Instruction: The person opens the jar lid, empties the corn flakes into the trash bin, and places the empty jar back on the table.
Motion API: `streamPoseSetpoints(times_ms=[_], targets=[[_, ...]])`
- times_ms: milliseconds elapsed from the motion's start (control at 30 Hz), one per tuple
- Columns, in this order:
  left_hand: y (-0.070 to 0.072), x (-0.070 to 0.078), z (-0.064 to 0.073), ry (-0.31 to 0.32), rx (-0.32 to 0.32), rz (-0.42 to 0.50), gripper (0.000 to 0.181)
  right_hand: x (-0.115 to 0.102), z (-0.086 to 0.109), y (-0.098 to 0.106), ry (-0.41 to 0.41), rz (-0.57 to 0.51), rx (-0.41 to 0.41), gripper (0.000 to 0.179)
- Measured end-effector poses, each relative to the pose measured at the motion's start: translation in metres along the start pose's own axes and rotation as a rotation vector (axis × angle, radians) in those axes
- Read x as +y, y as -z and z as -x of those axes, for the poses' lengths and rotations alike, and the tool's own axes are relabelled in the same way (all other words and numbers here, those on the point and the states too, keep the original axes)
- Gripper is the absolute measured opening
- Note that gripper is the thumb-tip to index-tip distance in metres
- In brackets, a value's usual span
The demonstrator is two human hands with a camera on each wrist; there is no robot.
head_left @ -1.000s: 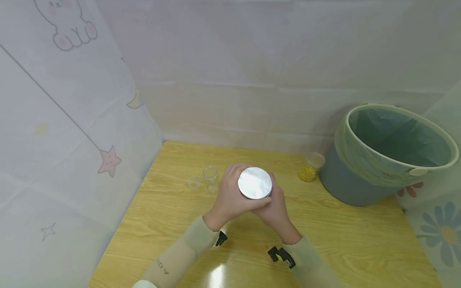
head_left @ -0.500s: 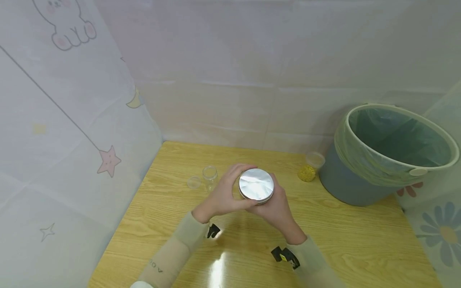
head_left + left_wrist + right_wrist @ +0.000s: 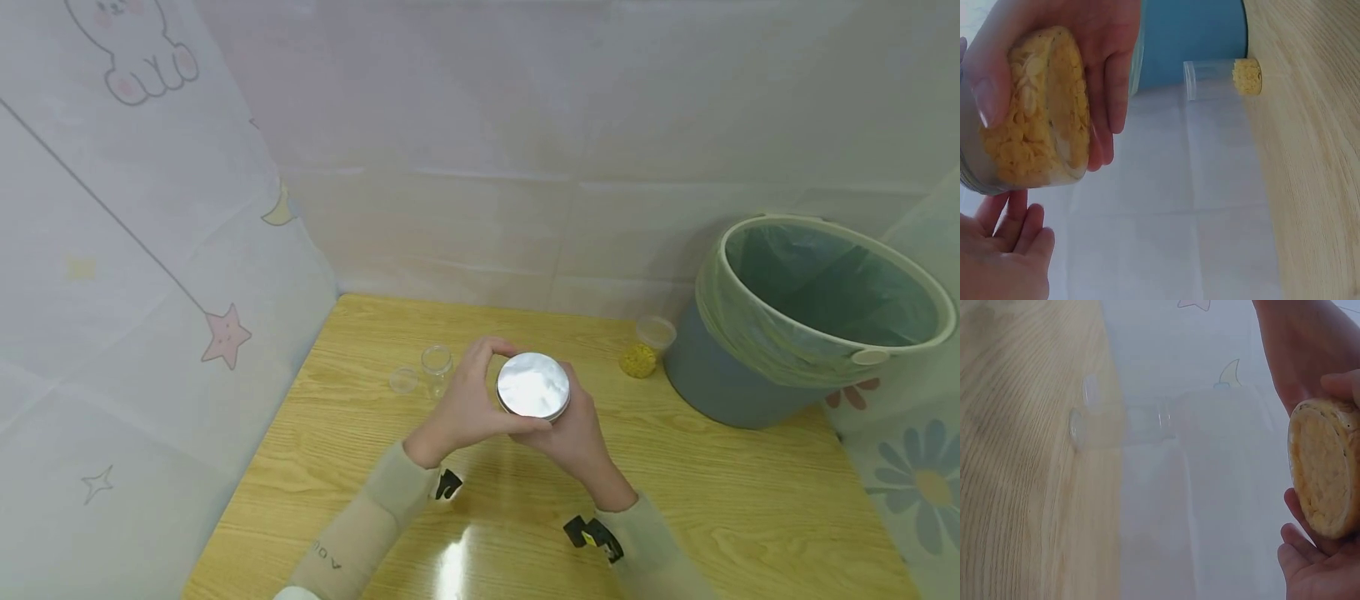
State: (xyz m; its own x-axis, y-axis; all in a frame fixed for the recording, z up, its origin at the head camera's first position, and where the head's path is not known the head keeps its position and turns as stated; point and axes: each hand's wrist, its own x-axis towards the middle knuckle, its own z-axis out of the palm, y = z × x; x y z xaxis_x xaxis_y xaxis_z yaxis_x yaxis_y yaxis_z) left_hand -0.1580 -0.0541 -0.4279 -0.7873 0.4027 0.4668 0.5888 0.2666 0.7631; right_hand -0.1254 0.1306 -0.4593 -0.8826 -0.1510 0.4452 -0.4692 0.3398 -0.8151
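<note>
Above the table, both hands hold a clear jar of yellow flakes, topped by a flat silver lid. My right hand grips the jar's body, its thumb on one side and fingers on the other in the left wrist view. Around the lid's left side curls my left hand, thumb along the near rim and fingertips at the far rim. A gap shows between its palm and the lid. In the right wrist view the jar's base faces the camera, flakes pressed against it.
Left of the hands, a clear glass jar stands on the wooden table beside a small clear disc. At the back right stands a clear container with yellow flakes at its bottom. Close by is a large lined bin.
My left hand has loosened from a full wrap over the lid, swung back left, then edged its thumb further along the near rim. My right hand keeps its grip, shifting slightly.
</note>
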Motion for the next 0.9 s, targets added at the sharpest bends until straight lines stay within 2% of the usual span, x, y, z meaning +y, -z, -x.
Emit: streamPoseSetpoints(times_ms=[167,267,300,400,500,667,900], targets=[[-0.004,0.0,0.002,0.032,0.056,-0.04,0.09,-0.002,0.0,-0.003,-0.013,-0.015,0.01,0.082],[-0.005,0.0,0.002,0.028,0.069,-0.055,0.093,-0.022,-0.002,0.0,-0.017,-0.018,0.0,0.078],[-0.005,-0.001,0.002,0.02,0.068,-0.063,0.095,-0.021,-0.002,0.001,-0.015,-0.024,-0.002,0.077],[-0.004,-0.003,0.002,-0.001,0.032,-0.084,0.103,-0.017,-0.002,0.001,-0.005,-0.039,-0.003,0.076],[-0.002,-0.004,0.002,-0.023,-0.041,-0.06,0.107,0.003,0.001,-0.002,0.0,-0.045,0.011,0.079],[0.002,-0.005,0.003,-0.069,-0.139,0.028,0.094,0.002,0.001,-0.002,-0.016,-0.021,0.012,0.08],[0.003,-0.008,0.002,-0.088,-0.155,0.064,0.085,0.003,0.001,-0.001,-0.027,0.0,-0.002,0.078]])
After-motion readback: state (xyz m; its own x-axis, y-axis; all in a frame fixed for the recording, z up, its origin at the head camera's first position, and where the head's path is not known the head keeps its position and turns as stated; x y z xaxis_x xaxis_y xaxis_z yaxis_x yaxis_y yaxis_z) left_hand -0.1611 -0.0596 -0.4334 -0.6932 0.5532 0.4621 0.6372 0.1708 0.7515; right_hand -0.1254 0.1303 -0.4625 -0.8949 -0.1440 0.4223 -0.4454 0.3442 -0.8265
